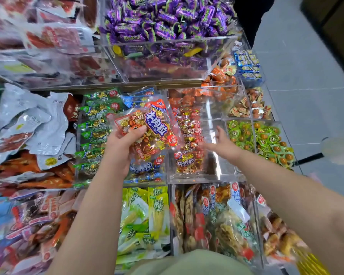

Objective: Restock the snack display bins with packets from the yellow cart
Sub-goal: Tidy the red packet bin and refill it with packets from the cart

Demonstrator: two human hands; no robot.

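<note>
My left hand (pixel 123 142) grips a clear beef cubes packet (pixel 147 126) with red and gold wrapped pieces, held above the clear acrylic bins. My right hand (pixel 220 144) reaches forward with fingers spread over the bin (pixel 222 175) that holds more red beef cubes packets (pixel 189 153) along its left side; the bin's right half shows bare bottom. The right hand holds nothing and is slightly blurred. A corner of the yellow cart (pixel 312 263) shows at the bottom right.
Green packets (pixel 93 132) and blue ones (pixel 141 169) fill the bin to the left. Purple candies (pixel 163 20) pile in the upper bin. Green-wrapped snacks (pixel 260 139) and orange ones (pixel 216 90) lie right. Lime packets (pixel 143 219) sit near me. Grey floor (pixel 306 76) at right.
</note>
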